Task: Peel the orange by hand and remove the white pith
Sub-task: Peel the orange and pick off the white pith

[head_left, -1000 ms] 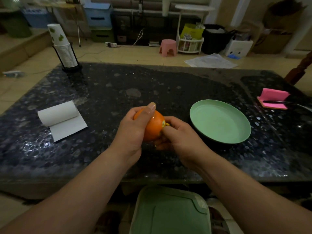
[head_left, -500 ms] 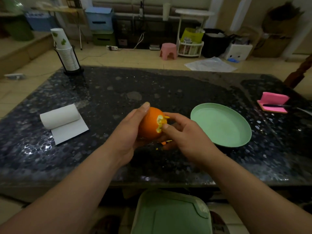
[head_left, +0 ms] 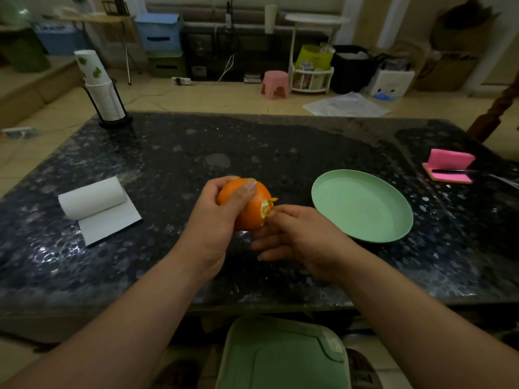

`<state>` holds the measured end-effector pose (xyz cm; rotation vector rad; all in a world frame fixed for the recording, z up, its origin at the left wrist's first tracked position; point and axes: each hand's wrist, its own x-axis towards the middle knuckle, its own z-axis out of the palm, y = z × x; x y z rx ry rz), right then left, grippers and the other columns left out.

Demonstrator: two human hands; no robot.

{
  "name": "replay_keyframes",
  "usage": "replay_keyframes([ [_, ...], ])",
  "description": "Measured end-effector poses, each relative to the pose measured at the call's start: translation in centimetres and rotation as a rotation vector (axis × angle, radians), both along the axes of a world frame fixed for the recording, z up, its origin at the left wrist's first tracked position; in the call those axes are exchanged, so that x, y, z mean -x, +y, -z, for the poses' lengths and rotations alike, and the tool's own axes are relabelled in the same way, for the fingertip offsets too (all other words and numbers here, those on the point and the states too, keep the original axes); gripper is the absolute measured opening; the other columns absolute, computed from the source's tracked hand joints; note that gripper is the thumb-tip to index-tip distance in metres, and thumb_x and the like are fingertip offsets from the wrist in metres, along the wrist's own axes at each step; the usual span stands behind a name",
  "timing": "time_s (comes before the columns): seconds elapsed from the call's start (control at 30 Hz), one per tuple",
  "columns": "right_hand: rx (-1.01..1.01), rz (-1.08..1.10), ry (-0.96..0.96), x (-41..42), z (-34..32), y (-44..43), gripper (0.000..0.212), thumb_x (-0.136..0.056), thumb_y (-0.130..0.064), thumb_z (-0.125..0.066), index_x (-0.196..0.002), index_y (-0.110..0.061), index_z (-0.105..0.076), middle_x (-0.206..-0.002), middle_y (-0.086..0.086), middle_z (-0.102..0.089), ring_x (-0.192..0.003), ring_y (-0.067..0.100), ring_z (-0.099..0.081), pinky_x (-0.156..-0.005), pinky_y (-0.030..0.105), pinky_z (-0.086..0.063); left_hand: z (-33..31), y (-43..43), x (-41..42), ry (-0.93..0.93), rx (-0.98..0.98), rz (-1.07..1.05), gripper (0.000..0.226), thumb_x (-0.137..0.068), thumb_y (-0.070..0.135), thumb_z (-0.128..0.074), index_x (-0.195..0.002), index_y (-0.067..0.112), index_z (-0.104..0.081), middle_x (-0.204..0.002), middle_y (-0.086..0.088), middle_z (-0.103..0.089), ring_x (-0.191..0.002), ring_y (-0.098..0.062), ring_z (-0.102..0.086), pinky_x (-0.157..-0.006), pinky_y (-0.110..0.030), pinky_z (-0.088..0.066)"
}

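Dim room, beige tile floor (head_left: 224, 99). Dark speckled stone bench (head_left: 280, 153) up front. Far wall: blue storage bins (head_left: 160, 32), pink stool (head_left: 275, 84), white rack (head_left: 311, 77), black bin (head_left: 351, 68), plastic sheet (head_left: 346, 106) on floor.

Orange (head_left: 247, 213) is seen bright orange, w/ a pale yellow-white patch where skin is torn; table (head_left: 280, 153) is seen black, speckled w/ grey-white flecks; plate (head_left: 362, 206) pale mint green, plain; paper roll (head_left: 92, 197) white; sponge (head_left: 449, 161) pink on top, tan beneath; cups (head_left: 98, 88) white w/ green leaf prints; stool (head_left: 275, 82) pink; lid (head_left: 280, 357) at bottom edge mint green.
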<state>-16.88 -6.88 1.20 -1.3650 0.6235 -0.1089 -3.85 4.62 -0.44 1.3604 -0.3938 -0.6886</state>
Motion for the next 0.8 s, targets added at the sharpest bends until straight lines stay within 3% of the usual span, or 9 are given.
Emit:
replay_keyframes([
  [0.17, 0.103, -0.036, -0.047, 0.4, -0.1, -0.3, 0.025, -0.111, -0.02, -0.052, -0.118, -0.002, -0.069, -0.103, 0.022, -0.078, -0.093, 0.029, -0.08, -0.078, 0.035, -0.067, 0.1, 0.1, 0.0, 0.017, -0.001, 0.018, 0.074, -0.067, 0.065, -0.085, -0.13, 0.033, -0.062, -0.134, -0.004, -0.068, -0.118, -0.028, -0.069, -0.1, -0.05, -0.059],
  [0.4, 0.505, -0.03, 0.009, 0.2, 0.3, -0.5, 0.012, -0.103, -0.011, -0.057, -0.105, -0.007, -0.068, -0.081, 0.01, -0.079, -0.073, 0.023, -0.079, -0.069, 0.039, -0.066, 0.2, -0.1, 1.1, 0.004, 0.007, 0.026, 0.067, -0.076, 0.055, -0.078, -0.132, 0.025, -0.059, -0.129, -0.007, -0.069, -0.117, -0.03, -0.069, -0.097, -0.048, -0.06],
  [0.6, 0.662, -0.081, 0.068, 0.3, 0.0, -0.9, 0.014, -0.101, -0.019, -0.057, -0.096, -0.015, -0.07, -0.077, 0.004, -0.078, -0.066, 0.017, -0.076, -0.068, 0.042, -0.066, 0.2, -0.1, 1.0, 0.032, -0.022, 0.015, 0.07, -0.078, 0.063, -0.082, -0.13, 0.022, -0.06, -0.126, -0.009, -0.073, -0.118, -0.032, -0.07, -0.103, -0.053, -0.057],
  [0.7, 0.915, -0.042, 0.099, 0.7, -0.3, -1.3, 0.013, -0.102, -0.038, -0.06, -0.108, -0.029, -0.068, -0.081, -0.007, -0.074, -0.066, 0.005, -0.07, -0.062, 0.033, -0.058, -0.2, -0.1, 1.0, 0.088, -0.02, 0.015, 0.072, -0.078, 0.066, -0.08, -0.128, 0.019, -0.061, -0.126, -0.011, -0.072, -0.113, -0.03, -0.072, -0.101, -0.055, -0.058],
  [0.8, 0.984, -0.028, 0.072, 0.8, -0.4, -1.2, 0.021, -0.101, -0.039, -0.063, -0.121, -0.033, -0.063, -0.086, -0.009, -0.071, -0.07, 0.006, -0.068, -0.065, 0.034, -0.059, -0.5, 0.0, 1.4, 0.077, -0.056, 0.069, 0.073, -0.072, 0.066, -0.074, -0.127, 0.019, -0.062, -0.125, -0.01, -0.071, -0.108, -0.027, -0.072, -0.089, -0.046, -0.064],
])
